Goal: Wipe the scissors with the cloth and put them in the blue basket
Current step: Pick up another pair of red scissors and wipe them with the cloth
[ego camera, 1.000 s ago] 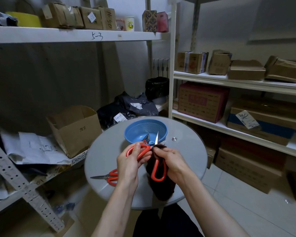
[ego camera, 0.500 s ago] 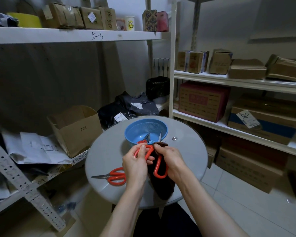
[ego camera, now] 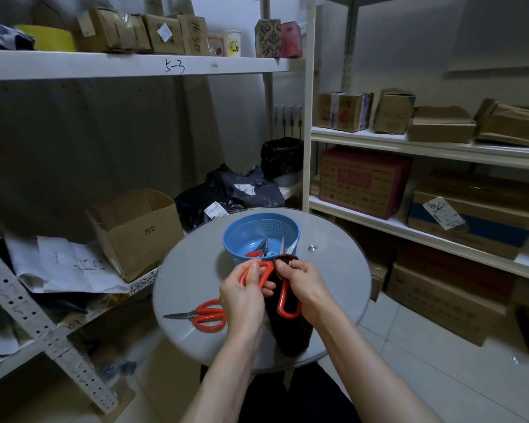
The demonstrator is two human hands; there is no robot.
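Left fingers (ego camera: pixel 267 290) are curled round the left orange handle loop of the held scissors (ego camera: pixel 280 300), thumb on top, a firm grasp. Right fingertips (ego camera: pixel 288 265) pinch the dark cloth (ego camera: pixel 290 337) bunched over the blade base. Only the blade tip sticks out of the fold, pointing to 12 o'clock over the basket rim. The second handle loop hangs down toward 6 o'clock against the cloth, between the two wrists. The rest of the cloth drapes from under the right hand (ego camera: pixel 307 288) down to the table's 6 o'clock edge. The left hand (ego camera: pixel 244 300) sits at about table centre, the right hand just beside it on the 3 o'clock side.

The blue basket (ego camera: pixel 235 236) is at the table's 12 o'clock, touching nothing but the tabletop, just past the hands. The basket scissors (ego camera: pixel 265 245) lie inside it, orange handle low, blades up against the wall. The table scissors (ego camera: pixel 209 314) lie flat at 8 o'clock of the left hand, tips pointing to 9 o'clock, handles partly behind the left wrist.

The round grey table (ego camera: pixel 190 270) has a small metal stud (ego camera: pixel 312 247) at 2 o'clock. An open cardboard box (ego camera: pixel 141 233) is on the low shelf toward 10 o'clock, and white shelving with boxes (ego camera: pixel 364 181) toward 2 o'clock.
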